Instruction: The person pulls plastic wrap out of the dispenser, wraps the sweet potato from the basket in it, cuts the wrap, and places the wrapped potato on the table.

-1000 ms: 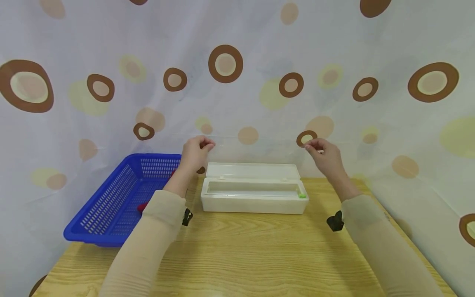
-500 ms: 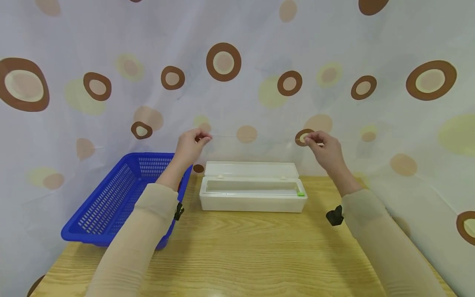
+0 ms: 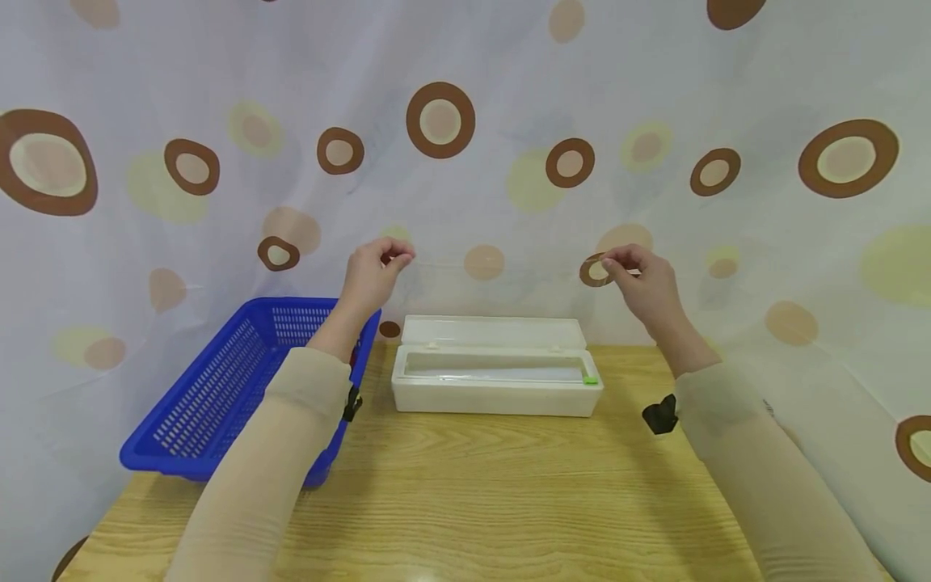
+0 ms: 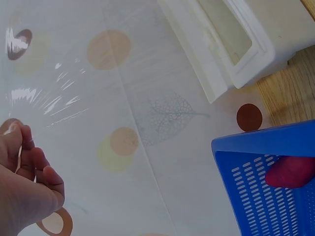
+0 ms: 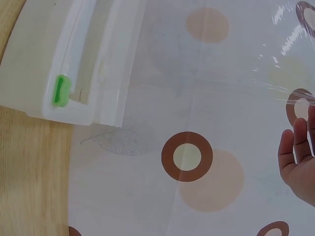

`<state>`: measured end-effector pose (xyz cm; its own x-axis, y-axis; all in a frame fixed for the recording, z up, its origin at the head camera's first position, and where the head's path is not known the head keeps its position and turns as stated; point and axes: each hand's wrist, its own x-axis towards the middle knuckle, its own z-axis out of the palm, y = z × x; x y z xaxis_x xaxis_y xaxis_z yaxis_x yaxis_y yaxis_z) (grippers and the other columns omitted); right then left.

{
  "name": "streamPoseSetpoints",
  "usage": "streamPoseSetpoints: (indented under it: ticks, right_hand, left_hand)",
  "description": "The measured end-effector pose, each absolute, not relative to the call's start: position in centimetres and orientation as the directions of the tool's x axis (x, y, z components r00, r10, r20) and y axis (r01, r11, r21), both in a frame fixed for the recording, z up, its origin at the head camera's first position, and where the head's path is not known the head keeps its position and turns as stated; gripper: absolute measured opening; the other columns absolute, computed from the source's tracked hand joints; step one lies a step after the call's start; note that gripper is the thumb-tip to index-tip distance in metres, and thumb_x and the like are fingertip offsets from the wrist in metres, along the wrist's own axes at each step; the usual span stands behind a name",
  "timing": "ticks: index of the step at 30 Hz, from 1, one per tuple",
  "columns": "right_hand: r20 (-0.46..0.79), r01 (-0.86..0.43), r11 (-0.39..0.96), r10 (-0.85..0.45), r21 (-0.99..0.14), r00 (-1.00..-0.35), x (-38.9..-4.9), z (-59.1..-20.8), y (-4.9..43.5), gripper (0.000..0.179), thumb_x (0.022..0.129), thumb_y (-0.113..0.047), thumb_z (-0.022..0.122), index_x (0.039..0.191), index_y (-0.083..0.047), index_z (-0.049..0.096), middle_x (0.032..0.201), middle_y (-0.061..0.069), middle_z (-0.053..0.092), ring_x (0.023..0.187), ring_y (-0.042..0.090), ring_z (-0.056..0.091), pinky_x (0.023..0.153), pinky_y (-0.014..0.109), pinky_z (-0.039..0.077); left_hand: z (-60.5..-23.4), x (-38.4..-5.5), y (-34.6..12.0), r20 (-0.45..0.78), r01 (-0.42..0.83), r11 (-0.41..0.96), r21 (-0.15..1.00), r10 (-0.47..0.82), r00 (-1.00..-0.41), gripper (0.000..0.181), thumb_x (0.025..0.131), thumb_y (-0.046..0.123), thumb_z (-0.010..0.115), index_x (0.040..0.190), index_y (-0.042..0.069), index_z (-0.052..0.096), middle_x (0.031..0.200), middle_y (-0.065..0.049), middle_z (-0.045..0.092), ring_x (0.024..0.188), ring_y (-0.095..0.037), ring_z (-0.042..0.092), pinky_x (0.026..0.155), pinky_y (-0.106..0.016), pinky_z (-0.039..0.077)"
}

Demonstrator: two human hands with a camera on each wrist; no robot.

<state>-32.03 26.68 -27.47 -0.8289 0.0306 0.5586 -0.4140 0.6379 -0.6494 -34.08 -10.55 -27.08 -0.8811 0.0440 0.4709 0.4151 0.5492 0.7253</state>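
Observation:
Clear cling film (image 4: 24, 96) stretches between my raised hands, visible mainly by its creases and shine. My left hand (image 3: 369, 275) pinches one corner between thumb and fingertips. At the other side, my right hand (image 3: 646, 284) pinches the film the same way; its thumb is out of the right wrist view. Below and between the hands, a long white cling film dispenser (image 3: 494, 402) stands on the table with its lid (image 3: 494, 332) tipped back. A pale roll (image 3: 502, 374) shows in its opening. A green slide cutter (image 3: 590, 381) sits at the dispenser's right end.
A blue plastic basket (image 3: 156, 466) stands at the left of the wooden table (image 3: 509, 493), partly behind the left forearm. A smooth red object (image 4: 290, 173) lies in it. Behind the table hangs a pale curtain (image 3: 465, 194) with brown rings and spots.
Both hands have risen somewhat above the dispenser, still pinching the film. The left hand has also shifted slightly left, the right hand slightly right.

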Motion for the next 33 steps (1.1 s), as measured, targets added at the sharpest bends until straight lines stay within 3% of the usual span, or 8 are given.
streamPoseSetpoints:
  ticks: [5,14,33]
  right_hand:
    - [0.569,-0.426,0.639,0.023,-0.641,-0.822,-31.9,-27.1,26.6,0.034,0.096,-0.030,0.054,0.106,0.002,0.062,0.093,0.004,0.059,0.083,-0.002,0.049,0.072,0.011,0.041]
    - [0.575,-0.433,0.624,0.031,-0.650,-0.817,-31.8,-26.5,26.5,0.033,0.095,-0.030,0.056,0.103,0.001,0.063,0.083,-0.017,0.054,0.081,-0.001,0.049,0.068,0.012,0.041]
    - [0.622,-0.484,0.594,0.036,-0.643,-0.782,-32.1,-25.2,26.3,0.031,0.094,-0.030,0.057,0.101,-0.001,0.063,0.080,-0.019,0.055,0.081,0.002,0.051,0.070,0.012,0.041]
  left_hand:
    - [-26.8,-34.0,-10.4,0.479,0.417,0.541,0.731,0.029,-0.877,0.022,0.095,0.024,0.055,0.104,0.008,0.067,0.095,-0.008,0.064,0.084,-0.022,0.051,0.067,-0.027,0.041]
    - [-26.2,-33.9,-10.6,0.485,0.417,0.533,0.736,0.014,-0.874,0.020,0.095,0.022,0.056,0.102,0.007,0.067,0.093,-0.009,0.064,0.084,-0.025,0.052,0.065,-0.027,0.040]
    - [-24.9,-33.9,-10.6,0.500,0.429,0.531,0.731,0.010,-0.866,0.020,0.094,0.022,0.056,0.103,0.007,0.067,0.092,-0.008,0.063,0.082,-0.021,0.050,0.065,-0.026,0.040]
